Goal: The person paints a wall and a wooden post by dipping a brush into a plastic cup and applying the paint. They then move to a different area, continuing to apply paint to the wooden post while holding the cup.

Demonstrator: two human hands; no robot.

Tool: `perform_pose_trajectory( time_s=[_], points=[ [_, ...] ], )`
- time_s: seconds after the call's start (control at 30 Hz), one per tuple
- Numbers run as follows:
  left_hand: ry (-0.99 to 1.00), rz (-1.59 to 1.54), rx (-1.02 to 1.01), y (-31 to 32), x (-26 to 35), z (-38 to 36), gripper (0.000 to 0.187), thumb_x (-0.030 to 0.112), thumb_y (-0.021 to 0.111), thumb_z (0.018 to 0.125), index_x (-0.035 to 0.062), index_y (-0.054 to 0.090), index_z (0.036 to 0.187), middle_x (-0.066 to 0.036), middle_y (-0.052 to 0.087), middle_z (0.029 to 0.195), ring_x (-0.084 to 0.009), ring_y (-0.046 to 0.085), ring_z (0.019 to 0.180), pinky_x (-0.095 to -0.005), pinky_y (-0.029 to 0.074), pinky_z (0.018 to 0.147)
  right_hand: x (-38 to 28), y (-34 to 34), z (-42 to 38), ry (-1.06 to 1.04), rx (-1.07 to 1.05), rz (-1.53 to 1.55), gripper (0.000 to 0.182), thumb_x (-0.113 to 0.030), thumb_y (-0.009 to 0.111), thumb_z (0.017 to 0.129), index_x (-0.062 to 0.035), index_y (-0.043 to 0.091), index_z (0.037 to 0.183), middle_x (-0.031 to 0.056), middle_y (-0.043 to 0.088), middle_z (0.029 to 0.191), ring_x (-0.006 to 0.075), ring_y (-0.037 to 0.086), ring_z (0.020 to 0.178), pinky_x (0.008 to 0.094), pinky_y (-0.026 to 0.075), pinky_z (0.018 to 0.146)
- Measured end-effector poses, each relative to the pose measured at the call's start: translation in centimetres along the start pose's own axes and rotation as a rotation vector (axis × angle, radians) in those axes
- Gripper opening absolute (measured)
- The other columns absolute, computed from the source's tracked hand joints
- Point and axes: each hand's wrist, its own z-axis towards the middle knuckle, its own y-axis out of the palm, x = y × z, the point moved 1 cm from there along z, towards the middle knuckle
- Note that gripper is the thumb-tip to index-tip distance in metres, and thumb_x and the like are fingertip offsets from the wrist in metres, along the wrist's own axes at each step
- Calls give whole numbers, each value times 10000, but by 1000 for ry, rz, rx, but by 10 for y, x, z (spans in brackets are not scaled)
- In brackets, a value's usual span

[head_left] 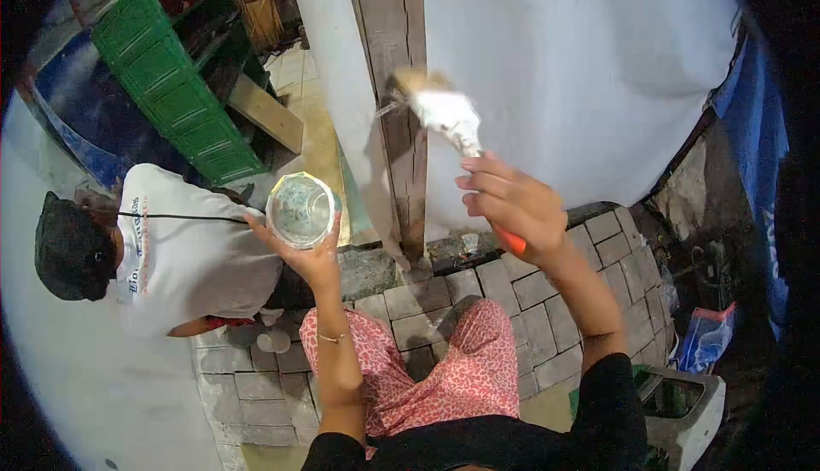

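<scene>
My right hand point(517, 210) is wrapped round the handle of a paintbrush point(448, 121), whose bristles are blurred and lie against or just in front of a wooden post point(397, 52). White paint or a white cover shows on the brush below the bristles, and an orange handle end pokes out under my palm. In my left hand point(312, 257) is a clear plastic tub point(301, 210), its open top facing me and whitish residue inside. White sheeting point(564, 87) hangs behind the brush.
At the left a person in a white shirt point(188, 249) and black cap crouches close to my left arm. Behind them stands a green plastic crate shelf point(166, 70) with a wooden board point(269, 117). Grey paving point(547, 321) lies below; a stool-like object point(683, 411) is at lower right.
</scene>
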Motion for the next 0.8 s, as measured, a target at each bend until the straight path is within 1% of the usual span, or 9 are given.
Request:
perform_pose_trajectory(
  time_s=[0.13, 0.23, 0.37, 0.47, 0.53, 0.6, 0.67, 0.73, 0.8],
  points=[
    [70, 61, -2, 2, -1, -2, 1248, 24, 870, 549, 51, 51, 1490, -149, 186, 1502, -291, 355, 1314, -421, 262, 1130, -1, 35, -28, -72, 168, -141, 246, -36, 646, 743, -1, 644, 987, 118, 648, 1074, 334, 593, 1097, 472, 493, 939],
    [-19, 15, -3, 1, 3, 0, 1273, 17, 875, 528, 60, 46, 1492, -148, 194, 1495, -292, 353, 1315, -422, 262, 1131, 23, 107, -87, 83, 56, -64, 237, -35, 619, 770, -17, 652, 1005, 115, 638, 1132, 305, 581, 1138, 434, 460, 989],
    [-80, 76, 2, -4, 4, 0, 1284, -10, 870, 520, 72, 39, 1495, -154, 235, 1473, -295, 364, 1307, -421, 263, 1129, 23, 188, -182, 109, -73, -4, 277, -29, 604, 786, -19, 620, 1062, 115, 591, 1223, 293, 532, 1208, 422, 428, 1024],
    [-101, 36, 1, -3, 4, 0, 1291, -42, 860, 514, 78, 31, 1496, -162, 295, 1437, -295, 382, 1292, -416, 270, 1125, 11, 220, -221, 169, -175, 21, 222, -71, 625, 811, -28, 622, 1028, 117, 611, 1176, 305, 560, 1156, 449, 446, 1002],
    [-62, 125, 27, -2, 5, 1, 1287, -59, 850, 518, 76, 25, 1496, -162, 336, 1411, -292, 401, 1274, -411, 274, 1123, 7, 240, -241, 205, -169, 60, 225, -63, 620, 809, -22, 621, 1030, 119, 603, 1189, 309, 553, 1164, 446, 448, 997],
    [-82, 58, 16, 0, 5, 2, 1290, -58, 851, 516, 81, 25, 1497, -157, 338, 1409, -286, 406, 1268, -410, 276, 1124, 3, 256, -259, 236, -164, 91, 227, -54, 614, 807, -16, 620, 1031, 122, 594, 1202, 313, 545, 1172, 444, 450, 992],
    [-98, -14, 4, 2, 2, 2, 1294, -57, 852, 513, 86, 24, 1497, -151, 339, 1406, -281, 412, 1262, -410, 278, 1124, -6, 270, -279, 283, -202, 154, 305, -75, 550, 828, -25, 589, 1127, 131, 558, 1269, 311, 547, 1159, 398, 450, 967],
    [-74, -68, -14, 4, -5, 0, 1289, -66, 846, 515, 81, 23, 1495, -146, 337, 1408, -269, 418, 1256, -410, 281, 1124, -11, 288, -305, 315, -262, 148, 333, -89, 547, 828, -21, 579, 1153, 134, 551, 1273, 303, 526, 1186, 389, 435, 989],
    [-86, -51, -12, 6, -5, -1, 1288, -75, 842, 513, 74, 20, 1494, -147, 336, 1409, -264, 417, 1257, -408, 283, 1123, -16, 297, -321, 362, -438, 136, 356, -88, 551, 822, -28, 576, 1172, 131, 551, 1272, 292, 514, 1204, 383, 428, 1001]
  ],
)
